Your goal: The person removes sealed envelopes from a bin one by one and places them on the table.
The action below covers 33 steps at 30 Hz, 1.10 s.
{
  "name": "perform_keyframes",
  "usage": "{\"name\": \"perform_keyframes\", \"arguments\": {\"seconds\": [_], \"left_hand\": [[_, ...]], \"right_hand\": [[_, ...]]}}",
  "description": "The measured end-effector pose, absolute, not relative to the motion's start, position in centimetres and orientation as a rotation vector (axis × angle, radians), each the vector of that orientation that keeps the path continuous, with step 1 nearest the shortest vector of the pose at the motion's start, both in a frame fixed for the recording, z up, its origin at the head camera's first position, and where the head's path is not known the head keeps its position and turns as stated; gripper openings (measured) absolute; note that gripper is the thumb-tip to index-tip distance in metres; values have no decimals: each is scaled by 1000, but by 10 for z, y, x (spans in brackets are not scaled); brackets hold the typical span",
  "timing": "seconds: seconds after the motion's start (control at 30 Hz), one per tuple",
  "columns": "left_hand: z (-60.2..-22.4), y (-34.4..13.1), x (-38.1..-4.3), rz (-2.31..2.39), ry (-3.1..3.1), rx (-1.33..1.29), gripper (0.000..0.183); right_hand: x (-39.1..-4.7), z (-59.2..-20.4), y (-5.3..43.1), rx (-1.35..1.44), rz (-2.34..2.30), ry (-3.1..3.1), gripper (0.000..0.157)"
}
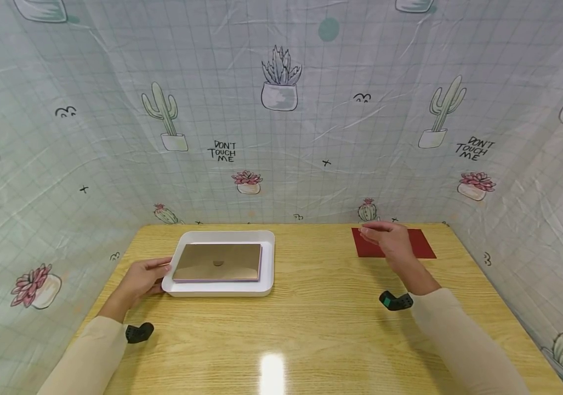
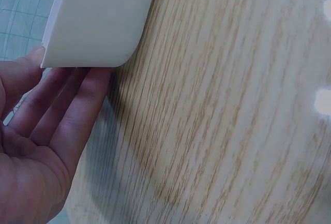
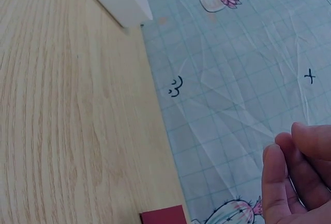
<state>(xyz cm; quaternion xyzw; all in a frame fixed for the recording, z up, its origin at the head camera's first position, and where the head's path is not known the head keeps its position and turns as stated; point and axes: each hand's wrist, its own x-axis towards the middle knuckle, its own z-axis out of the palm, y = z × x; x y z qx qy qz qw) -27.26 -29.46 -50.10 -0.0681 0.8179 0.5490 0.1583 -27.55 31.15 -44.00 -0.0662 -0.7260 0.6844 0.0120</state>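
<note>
By the left edge of the counter (image 1: 311,312), the left hand (image 1: 138,281) pinches the near side of a white tray (image 1: 222,289), thumb at the rim and fingers beneath, and inside the tray, toward the back left corner, lies a gold envelope (image 1: 217,260) with a pinkish-purple edge showing at its right side. Near the back right corner, the right hand (image 1: 392,241), fingers loosely bent with thumb close to the fingertips and grasping nothing, hovers over a flat red rectangular sheet (image 1: 420,244).
</note>
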Motion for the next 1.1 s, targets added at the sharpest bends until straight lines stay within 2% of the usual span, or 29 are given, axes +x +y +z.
{"name": "perform_keyframes", "arguments": {"seconds": [0.43, 0.5, 0.73, 0.93, 1.1], "left_hand": [[-501, -294, -273, 1576, 2336, -194, 56], [-501, -294, -273, 1580, 2335, -189, 56], [-502, -295, -272, 1577, 2342, -198, 55], [-500, -296, -271, 1583, 2339, -198, 55], [-500, -294, -272, 1571, 2352, -196, 55]], "right_hand": [[-274, -437, 304, -154, 2093, -2325, 42], [-275, -438, 303, -148, 2091, -2327, 36], [-274, -437, 294, -142, 2069, -2358, 43], [-274, -438, 287, -119, 2113, -2333, 39], [-272, -437, 284, -116, 2101, -2371, 44]]}}
